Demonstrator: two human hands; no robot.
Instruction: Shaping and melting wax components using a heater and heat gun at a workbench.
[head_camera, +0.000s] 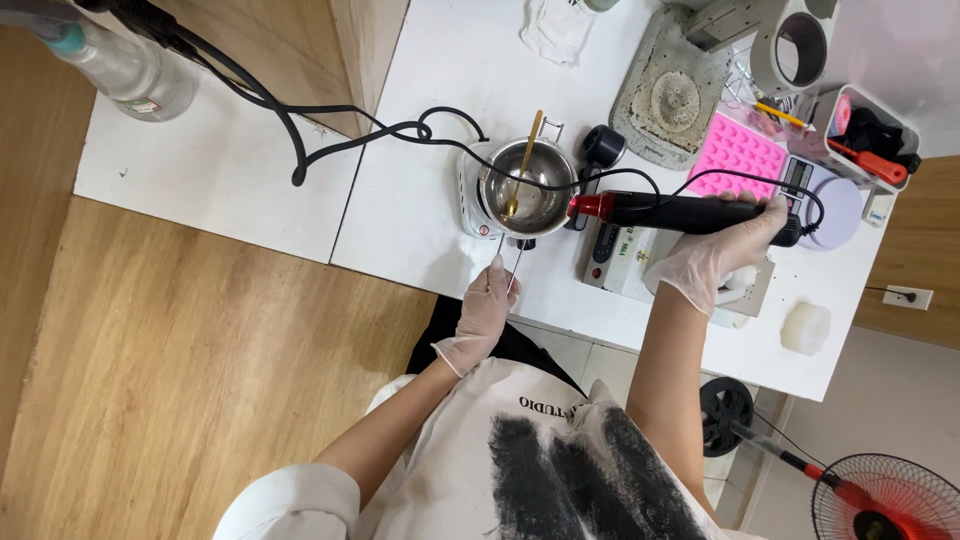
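A steel pot (527, 186) stands on a small white burner on the white table (420, 200), with a gold spoon (524, 160) resting in it. My left hand (487, 306), in a clear glove, pinches the pot's thin metal handle (513, 267) at the table's near edge. My right hand (718, 254), also gloved, grips a black heat gun (690, 212) with a red nozzle (590, 206) aimed at the pot's right rim. Its black cord loops across the table behind the pot.
A pink silicone mould (740, 156), a lilac scale (832, 205), a grey stained tray (670, 92) and a white organiser with tools (868, 138) sit at the right. A white wax block (806, 327) lies near the edge. A red fan (885, 500) stands on the floor.
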